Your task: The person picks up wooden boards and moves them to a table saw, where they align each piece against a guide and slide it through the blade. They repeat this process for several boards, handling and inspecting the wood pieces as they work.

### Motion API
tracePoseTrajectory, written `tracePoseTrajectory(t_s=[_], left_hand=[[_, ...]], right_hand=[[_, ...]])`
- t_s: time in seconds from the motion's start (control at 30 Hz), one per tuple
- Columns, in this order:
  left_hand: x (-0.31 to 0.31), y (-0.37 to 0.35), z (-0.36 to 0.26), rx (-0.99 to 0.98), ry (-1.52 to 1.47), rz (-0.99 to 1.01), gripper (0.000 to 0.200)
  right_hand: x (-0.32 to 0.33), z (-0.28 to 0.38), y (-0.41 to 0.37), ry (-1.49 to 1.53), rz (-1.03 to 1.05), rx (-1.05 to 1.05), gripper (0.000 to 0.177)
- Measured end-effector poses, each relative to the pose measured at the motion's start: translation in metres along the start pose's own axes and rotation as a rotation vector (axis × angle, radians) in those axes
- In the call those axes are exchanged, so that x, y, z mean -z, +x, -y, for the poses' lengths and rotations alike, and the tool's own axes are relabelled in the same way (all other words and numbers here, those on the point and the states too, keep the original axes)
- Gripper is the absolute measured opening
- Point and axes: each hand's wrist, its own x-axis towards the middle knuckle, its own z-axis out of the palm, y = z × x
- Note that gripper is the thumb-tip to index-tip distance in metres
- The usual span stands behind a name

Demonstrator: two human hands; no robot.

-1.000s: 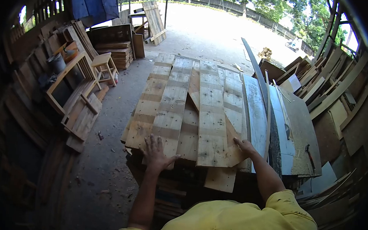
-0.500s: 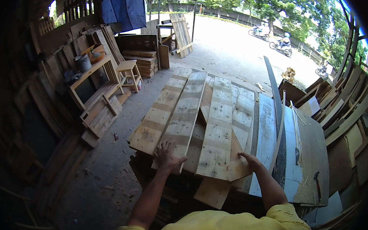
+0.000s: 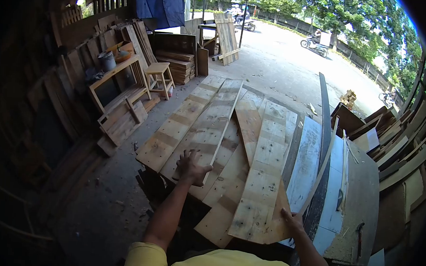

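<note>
Pale wooden panels with nail marks lie on a low stack in front of me. My left hand [image 3: 190, 167] rests with spread fingers on the near end of a long panel [image 3: 206, 125], its thumb reaching toward the right edge. My right hand [image 3: 292, 223] is closed on the near right edge of the lower board [image 3: 279, 223], thumb on top and fingers hidden beneath. That board lies under another wooden panel [image 3: 264, 172], slanted toward me. Left of my left hand is a further panel [image 3: 172, 131]. A diagonal board [image 3: 248, 123] shows between the panels.
Right of the panels lie bluish-white boards [image 3: 305, 145], a long dark beam [image 3: 326, 119] and a hammer [image 3: 360, 234]. Scrap wood [image 3: 404, 167] leans at the right. A stool [image 3: 158, 74] and wooden bench [image 3: 117, 77] stand left. Motorcycles [image 3: 315, 44] pass on the road.
The right-hand panel and board have slid toward me and turned slightly, exposing more of the boards beneath. My right hand moved nearer with them. My left hand stays on its panel.
</note>
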Motion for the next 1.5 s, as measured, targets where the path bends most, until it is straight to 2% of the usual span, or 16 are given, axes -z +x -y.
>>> tracePoseTrajectory(t_s=[0.07,0.23,0.3,0.4,0.47,0.57,0.67,0.77,0.9,1.0,1.07,1.13,1.23,1.3,1.4,1.5], left_hand=[[-0.014,0.011,0.012,-0.133,0.382,-0.094,0.086],[-0.020,0.015,0.031,-0.096,0.425,-0.016,0.089],[-0.021,0.019,0.047,-0.267,0.511,-0.015,0.092],[-0.015,0.024,0.052,-0.227,0.488,0.009,0.094],[-0.001,0.027,0.057,-0.234,0.460,-0.019,0.093],[0.027,0.051,0.077,-0.188,0.396,-0.120,0.092],[0.054,0.098,0.131,-0.076,0.382,-0.243,0.091],[0.070,0.125,0.167,0.036,0.406,-0.253,0.090],[0.091,0.118,0.162,0.166,0.343,-0.086,0.091],[0.090,0.121,0.165,0.197,0.312,-0.054,0.094],[0.086,0.126,0.172,0.178,0.336,-0.079,0.095],[0.109,0.115,0.150,0.193,0.321,-0.068,0.096],[0.118,0.125,0.150,0.358,0.249,0.113,0.096],[0.102,0.151,0.182,0.209,0.261,0.026,0.097],[0.109,0.176,0.196,0.246,0.166,0.164,0.093],[0.100,0.182,0.196,0.194,0.174,0.084,0.090]], right_hand=[[0.006,-0.019,0.001,0.005,-0.024,0.029,0.057],[0.004,-0.033,0.012,0.027,0.050,0.026,0.053],[0.003,-0.031,0.007,-0.033,0.041,0.057,0.054],[0.006,-0.022,-0.004,-0.161,0.038,0.016,0.050],[0.006,-0.020,-0.007,-0.659,-0.426,0.513,0.042],[-0.016,0.057,-0.031,-0.460,-0.577,0.703,0.036],[-0.075,0.141,-0.062,-0.354,-0.334,0.908,0.034],[-0.157,0.183,-0.051,-0.264,0.210,0.642,0.054],[-0.257,0.207,-0.008,-0.097,0.461,0.231,0.100],[-0.303,0.201,0.012,-0.008,0.535,0.289,0.112],[-0.322,0.200,0.009,-0.086,0.453,0.275,0.106],[-0.336,0.199,0.006,0.445,0.569,0.366,0.097],[-0.360,0.216,0.005,0.463,0.564,0.361,0.096],[-0.372,0.218,0.009,0.459,0.572,0.368,0.098],[-0.374,0.211,0.005,0.400,0.594,0.275,0.102],[-0.375,0.206,0.000,0.257,0.568,0.319,0.108]])
